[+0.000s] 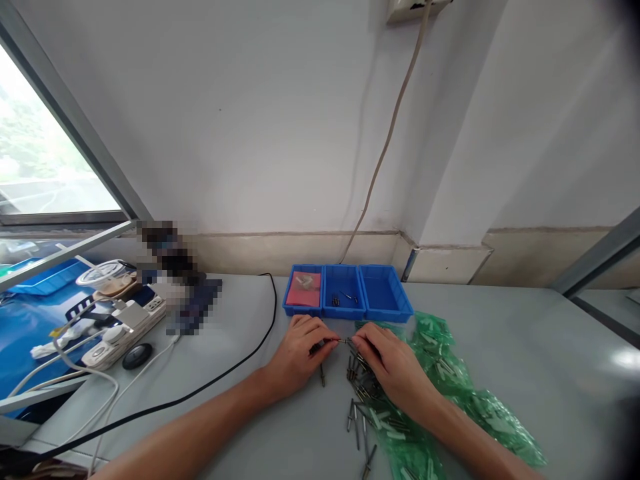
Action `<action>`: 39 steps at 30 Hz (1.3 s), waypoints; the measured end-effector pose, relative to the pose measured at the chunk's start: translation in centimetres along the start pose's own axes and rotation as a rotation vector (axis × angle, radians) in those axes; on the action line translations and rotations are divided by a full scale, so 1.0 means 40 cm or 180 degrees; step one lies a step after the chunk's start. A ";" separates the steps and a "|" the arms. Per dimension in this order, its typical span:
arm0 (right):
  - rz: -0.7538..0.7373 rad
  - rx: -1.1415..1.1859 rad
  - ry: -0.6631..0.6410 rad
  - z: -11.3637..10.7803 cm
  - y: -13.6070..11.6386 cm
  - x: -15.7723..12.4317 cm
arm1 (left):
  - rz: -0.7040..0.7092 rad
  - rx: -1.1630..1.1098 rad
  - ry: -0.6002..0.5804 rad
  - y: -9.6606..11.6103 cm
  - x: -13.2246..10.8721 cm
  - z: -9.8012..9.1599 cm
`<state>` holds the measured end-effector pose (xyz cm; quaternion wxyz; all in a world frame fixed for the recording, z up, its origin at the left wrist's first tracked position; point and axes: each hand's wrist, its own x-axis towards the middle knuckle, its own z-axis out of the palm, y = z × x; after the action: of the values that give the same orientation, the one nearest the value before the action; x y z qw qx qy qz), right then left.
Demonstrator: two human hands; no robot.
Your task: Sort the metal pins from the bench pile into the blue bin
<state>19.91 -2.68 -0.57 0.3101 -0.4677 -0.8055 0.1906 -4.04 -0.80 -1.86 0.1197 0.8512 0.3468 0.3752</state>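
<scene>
My left hand (300,350) and my right hand (387,363) meet over the grey table (525,373), fingers pinched. Between them they hold a small metal pin (341,341), the left hand at its dark end, the right hand at the other. Under and just in front of my right hand lies a loose heap of several similar pins (361,393). One pin (323,375) lies alone below my left hand. Green plastic bags (450,387) with small white parts spread beneath my right forearm.
Three joined blue bins (347,291) stand behind my hands: the left holds a pink bag, the middle a few pins. A black cable (250,357) curves across the table at left. A white power strip (125,327) with plugs lies far left. The wall is close behind.
</scene>
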 end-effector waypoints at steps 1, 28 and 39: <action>0.0000 0.0002 0.0011 0.000 0.001 0.000 | -0.0004 0.0008 0.0005 0.001 0.001 0.000; 0.0388 0.0699 -0.0072 -0.002 -0.008 0.004 | -0.0025 -0.0145 -0.0253 0.010 -0.002 -0.008; 0.0385 0.0593 -0.0096 -0.005 -0.010 -0.004 | -0.0022 -0.0229 -0.0239 0.007 -0.001 -0.007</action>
<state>19.87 -3.01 -0.23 0.3280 -0.4816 -0.7592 0.2899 -4.13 -1.07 -1.56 0.1645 0.8586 0.3314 0.3549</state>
